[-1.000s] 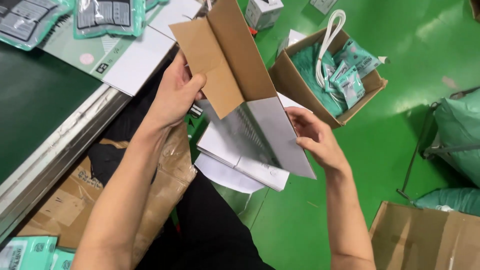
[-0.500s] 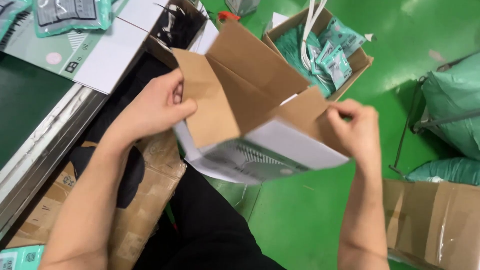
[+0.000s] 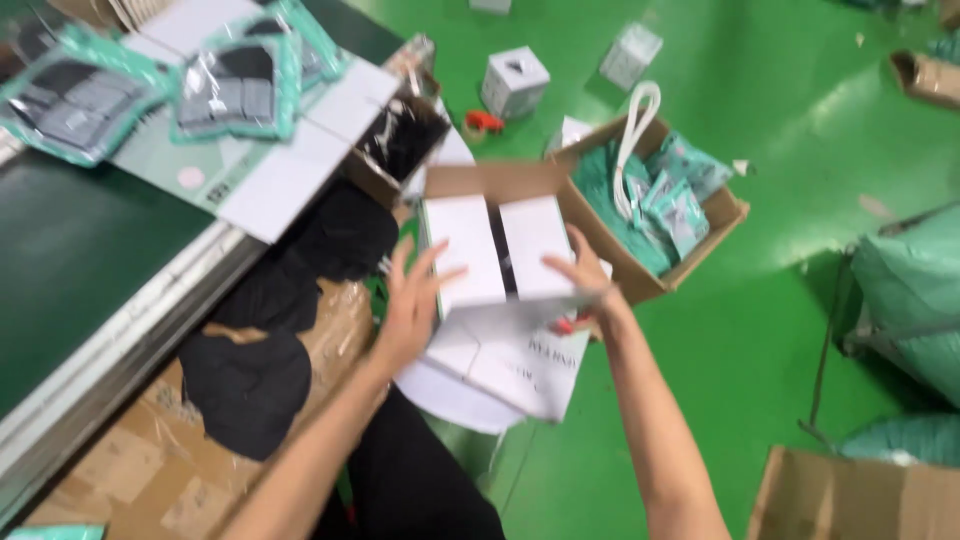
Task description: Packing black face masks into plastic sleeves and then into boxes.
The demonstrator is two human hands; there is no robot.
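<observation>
A white cardboard box (image 3: 500,245) with a brown inside sits in front of me, its two white flaps folded shut on top and one brown flap standing up behind. My left hand (image 3: 412,300) presses against its left side with fingers spread. My right hand (image 3: 585,275) holds the right side, fingers on the right flap. Under the box lies a stack of flat white box blanks (image 3: 510,365).
An open brown carton (image 3: 725,215) of teal packets stands to the right on the green floor. A dark conveyor (image 3: 80,260) with flat white cartons and bagged items runs along the left. Black garments (image 3: 250,375) lie on cardboard below it. Small white boxes sit farther back.
The box has been turned upright and its white flaps folded shut on top. Both hands moved from the open flaps to the box's sides. The camera tilted up.
</observation>
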